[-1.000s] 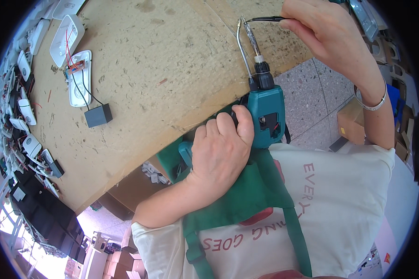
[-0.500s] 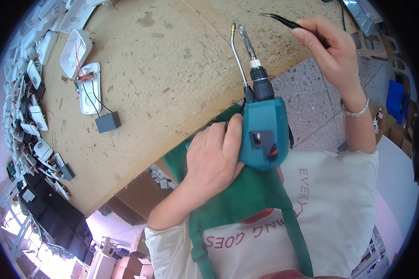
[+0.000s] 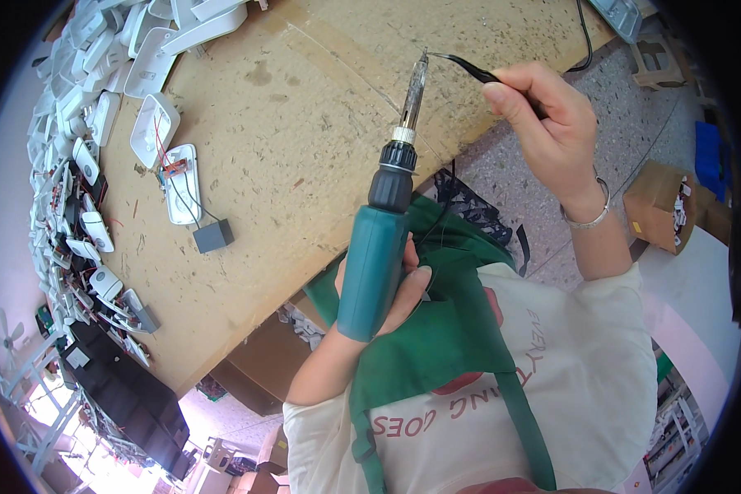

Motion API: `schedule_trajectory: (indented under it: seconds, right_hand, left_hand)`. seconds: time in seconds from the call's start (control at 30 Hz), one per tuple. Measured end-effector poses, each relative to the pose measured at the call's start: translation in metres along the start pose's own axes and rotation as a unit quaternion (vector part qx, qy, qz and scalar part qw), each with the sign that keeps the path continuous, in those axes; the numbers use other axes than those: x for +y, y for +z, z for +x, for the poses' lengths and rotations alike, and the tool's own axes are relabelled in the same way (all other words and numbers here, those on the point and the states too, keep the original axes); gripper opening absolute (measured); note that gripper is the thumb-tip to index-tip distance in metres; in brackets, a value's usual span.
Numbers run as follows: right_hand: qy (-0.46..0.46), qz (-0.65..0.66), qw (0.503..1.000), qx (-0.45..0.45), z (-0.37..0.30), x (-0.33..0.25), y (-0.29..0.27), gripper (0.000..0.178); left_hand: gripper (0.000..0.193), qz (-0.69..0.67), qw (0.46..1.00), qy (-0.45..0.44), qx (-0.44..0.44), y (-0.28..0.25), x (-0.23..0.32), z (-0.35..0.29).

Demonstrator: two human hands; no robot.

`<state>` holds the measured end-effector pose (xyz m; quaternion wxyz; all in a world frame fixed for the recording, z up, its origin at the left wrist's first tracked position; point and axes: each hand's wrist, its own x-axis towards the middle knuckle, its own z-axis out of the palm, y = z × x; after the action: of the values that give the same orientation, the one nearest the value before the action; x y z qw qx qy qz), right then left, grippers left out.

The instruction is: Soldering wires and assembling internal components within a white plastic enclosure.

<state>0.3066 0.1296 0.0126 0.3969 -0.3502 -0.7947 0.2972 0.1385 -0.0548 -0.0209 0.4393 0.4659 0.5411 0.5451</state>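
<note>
My left hand (image 3: 403,304) is wrapped round a teal soldering gun (image 3: 370,267) from beneath, so the gun's body hides most of its fingers. The gun points away from me over the bench, and its metal tip is at the far end. Curved black tweezers (image 3: 472,69) are pinched between the thumb and fingers of my right hand (image 3: 549,136). Their fine points reach the gun's tip from the right; whether they touch it or hold anything is too small to tell.
On the worn brown bench (image 3: 280,165) to the left lie an open white housing (image 3: 181,183) with wires and a black box (image 3: 213,235). White casings (image 3: 151,62) and wired parts are heaped along the far left edge. A cardboard box (image 3: 654,202) stands at the right.
The soldering gun has turned in my left hand, so its side with the switch no longer shows. My right hand has moved left and down, bringing the tweezers to the gun's tip.
</note>
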Motion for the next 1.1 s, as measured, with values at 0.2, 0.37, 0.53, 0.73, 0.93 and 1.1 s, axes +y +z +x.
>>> schedule_trajectory:
  seconds: [0.2,0.37,0.53,0.73,0.93,1.1]
  right_hand:
    - [-0.084,-0.106,0.991,0.011,0.004,0.000,0.003,0.009]
    - [-0.067,-0.170,0.983,0.019,0.009,0.007,-0.001,0.008]
    - [-0.081,-0.101,0.991,0.026,0.003,-0.004,0.003,0.009]
    - [-0.047,-0.166,0.985,0.008,0.008,0.011,-0.002,0.009]
    - [-0.115,-0.134,0.984,0.001,-0.001,-0.002,0.000,0.009]
    - [-0.085,-0.215,0.973,-0.006,0.008,0.006,-0.008,0.009]
  left_hand:
    - [0.032,0.029,0.999,0.034,-0.022,0.000,-0.007,0.001]
    - [0.032,-0.107,0.993,-0.052,0.004,0.005,0.004,-0.003]
    - [0.037,-0.105,0.992,-0.061,-0.029,0.000,0.000,0.001]
    - [0.039,-0.185,0.979,-0.089,-0.008,0.004,-0.009,-0.006]
    - [0.041,-0.213,0.972,-0.095,0.000,0.004,-0.012,-0.007]
    - [0.042,-0.248,0.961,-0.119,0.000,0.003,-0.017,-0.008]
